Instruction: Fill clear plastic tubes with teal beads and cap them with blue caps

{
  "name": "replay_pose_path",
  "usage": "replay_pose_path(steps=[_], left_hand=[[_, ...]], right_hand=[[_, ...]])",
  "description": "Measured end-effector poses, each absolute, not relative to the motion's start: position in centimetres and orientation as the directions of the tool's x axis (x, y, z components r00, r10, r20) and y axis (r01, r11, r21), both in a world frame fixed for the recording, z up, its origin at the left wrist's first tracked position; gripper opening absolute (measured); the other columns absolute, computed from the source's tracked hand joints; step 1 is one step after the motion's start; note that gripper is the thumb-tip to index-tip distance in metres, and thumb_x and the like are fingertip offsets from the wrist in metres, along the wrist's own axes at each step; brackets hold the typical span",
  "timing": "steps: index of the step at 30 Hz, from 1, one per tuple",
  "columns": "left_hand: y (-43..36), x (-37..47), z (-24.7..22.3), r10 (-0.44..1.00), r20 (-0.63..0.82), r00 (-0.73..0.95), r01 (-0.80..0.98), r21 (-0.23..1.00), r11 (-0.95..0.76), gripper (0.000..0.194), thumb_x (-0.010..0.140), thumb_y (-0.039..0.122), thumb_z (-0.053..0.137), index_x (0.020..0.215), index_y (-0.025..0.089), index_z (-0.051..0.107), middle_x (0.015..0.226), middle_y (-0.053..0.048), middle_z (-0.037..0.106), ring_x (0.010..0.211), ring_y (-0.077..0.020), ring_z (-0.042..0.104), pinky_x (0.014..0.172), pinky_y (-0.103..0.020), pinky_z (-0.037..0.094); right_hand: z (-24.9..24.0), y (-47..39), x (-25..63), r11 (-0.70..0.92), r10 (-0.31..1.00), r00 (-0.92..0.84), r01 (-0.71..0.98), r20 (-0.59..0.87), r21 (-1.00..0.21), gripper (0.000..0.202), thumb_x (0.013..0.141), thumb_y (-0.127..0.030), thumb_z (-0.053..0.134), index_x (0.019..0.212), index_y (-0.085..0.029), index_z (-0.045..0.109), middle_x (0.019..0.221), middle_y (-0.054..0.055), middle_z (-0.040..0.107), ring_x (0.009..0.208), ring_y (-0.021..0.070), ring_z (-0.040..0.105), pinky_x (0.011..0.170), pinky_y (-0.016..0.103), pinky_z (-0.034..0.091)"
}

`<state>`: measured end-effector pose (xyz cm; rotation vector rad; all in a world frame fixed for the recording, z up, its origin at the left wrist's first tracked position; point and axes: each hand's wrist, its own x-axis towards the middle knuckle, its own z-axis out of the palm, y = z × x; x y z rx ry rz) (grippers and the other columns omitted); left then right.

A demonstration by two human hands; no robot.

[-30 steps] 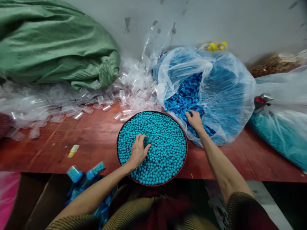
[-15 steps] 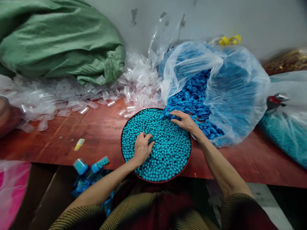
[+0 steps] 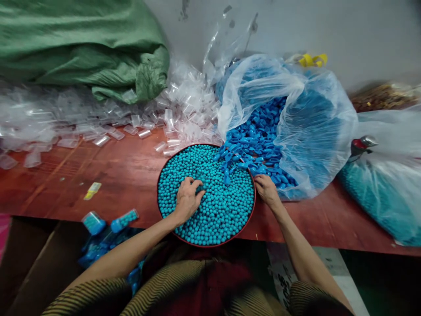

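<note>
Head view: a round, red-rimmed tray (image 3: 210, 245) full of small turquoise beads (image 3: 213, 219) sits on the red bench (image 3: 125, 175), its near rim reaching the front edge. Glossy blue plastic caps (image 3: 263, 127) spill from a translucent plastic bag (image 3: 319, 131) over the tray's far right rim. The caps lying on the beads are ahead of both hands and between them, pointing in mixed directions; those at the rim are closer to the right hand (image 3: 267, 192).

The left hand (image 3: 188, 199) is over the beads, thumb and fingers curved apart near something clear; whether it grips that is hard to tell. The right hand is just beside the tray's right rim, fingertips bunched; anything inside is hidden. Clear plastic tubes (image 3: 194, 109) lie beyond the tray, while the bag bounds the space ahead of the right hand.
</note>
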<state>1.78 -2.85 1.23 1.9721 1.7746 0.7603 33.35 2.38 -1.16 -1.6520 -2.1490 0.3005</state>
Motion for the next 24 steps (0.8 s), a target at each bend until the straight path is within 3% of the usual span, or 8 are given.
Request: replay_pose_path(steps=[5, 8, 10, 13, 18, 21, 24], left_hand=[[-2.8, 1.5, 1.3, 0.993, 0.108, 0.038, 0.701, 0.706, -0.104, 0.015, 0.077, 0.020, 0.063, 0.092, 0.019, 0.062, 0.099, -0.005, 0.049, 0.096, -0.0216, 0.052, 0.090, -0.038, 0.044], [-2.7, 1.4, 1.5, 0.995, 0.092, 0.028, 0.625, 0.776, -0.089, 0.014, 0.075, 0.016, 0.064, 0.088, 0.019, 0.061, 0.096, -0.003, 0.050, 0.095, -0.0191, 0.053, 0.090, -0.035, 0.044], [-2.6, 1.4, 1.7, 0.997, 0.070, 0.019, 0.590, 0.805, -0.068, 0.014, 0.073, 0.015, 0.065, 0.086, 0.019, 0.061, 0.095, -0.002, 0.051, 0.094, -0.0183, 0.053, 0.090, -0.035, 0.043], [-2.4, 1.1, 2.1, 0.999, 0.038, 0.010, 0.549, 0.835, -0.038, 0.015, 0.072, 0.014, 0.066, 0.085, 0.018, 0.061, 0.093, -0.002, 0.051, 0.093, -0.0175, 0.053, 0.091, -0.034, 0.043], [-2.4, 0.4, 3.0, 0.999, 0.021, 0.026, 0.507, 0.861, -0.031, 0.013, 0.072, 0.015, 0.065, 0.084, 0.018, 0.060, 0.093, -0.002, 0.053, 0.093, -0.0175, 0.054, 0.088, -0.033, 0.045], [-2.8, 0.1, 3.5, 0.998, 0.065, 0.007, 0.536, 0.842, -0.058, 0.012, 0.074, 0.016, 0.063, 0.084, 0.018, 0.058, 0.102, -0.004, 0.055, 0.102, -0.0198, 0.054, 0.094, -0.036, 0.042], [-3.3, 0.1, 3.9, 0.994, 0.104, -0.013, 0.571, 0.817, -0.078, 0.013, 0.078, 0.016, 0.057, 0.090, 0.019, 0.054, 0.107, -0.006, 0.058, 0.105, -0.0206, 0.055, 0.094, -0.036, 0.042]], right_hand=[[2.0, 2.8, 32.6, 0.256, 0.962, -0.264, 0.959, -0.063, -0.121, 0.028, 0.084, -0.020, 0.043, 0.090, -0.022, 0.071, 0.086, 0.007, 0.066, 0.078, 0.0175, 0.057, 0.066, 0.026, 0.041], [4.4, 2.5, 30.4, 0.195, 0.981, -0.195, 0.981, 0.000, -0.014, 0.033, 0.088, -0.021, 0.039, 0.102, -0.021, 0.068, 0.085, 0.008, 0.066, 0.078, 0.0185, 0.058, 0.065, 0.026, 0.039], [5.1, 2.2, 28.1, 0.316, 0.949, -0.315, 0.947, 0.026, -0.054, 0.035, 0.090, -0.021, 0.038, 0.112, -0.021, 0.064, 0.094, 0.008, 0.066, 0.085, 0.0185, 0.059, 0.067, 0.025, 0.039], [4.7, 2.2, 24.9, 0.543, 0.834, -0.548, 0.836, -0.061, -0.086, 0.045, 0.087, -0.011, 0.036, 0.125, -0.024, 0.055, 0.099, 0.007, 0.063, 0.081, 0.0165, 0.058, 0.063, 0.025, 0.037], [4.1, 3.3, 22.8, 0.596, 0.800, -0.594, 0.803, -0.085, 0.008, 0.032, 0.087, -0.010, 0.037, 0.099, -0.021, 0.064, 0.084, 0.007, 0.059, 0.070, 0.0181, 0.053, 0.056, 0.028, 0.031], [4.7, 3.5, 21.8, 0.629, 0.773, -0.632, 0.775, 0.056, 0.059, 0.018, 0.087, -0.019, 0.044, 0.086, -0.018, 0.062, 0.092, 0.013, 0.059, 0.084, 0.0241, 0.053, 0.065, 0.031, 0.034], [4.7, 3.3, 20.6, 0.632, 0.767, -0.626, 0.775, 0.142, 0.003, 0.013, 0.086, -0.021, 0.046, 0.086, -0.016, 0.058, 0.092, 0.015, 0.061, 0.087, 0.0262, 0.053, 0.071, 0.033, 0.037]])
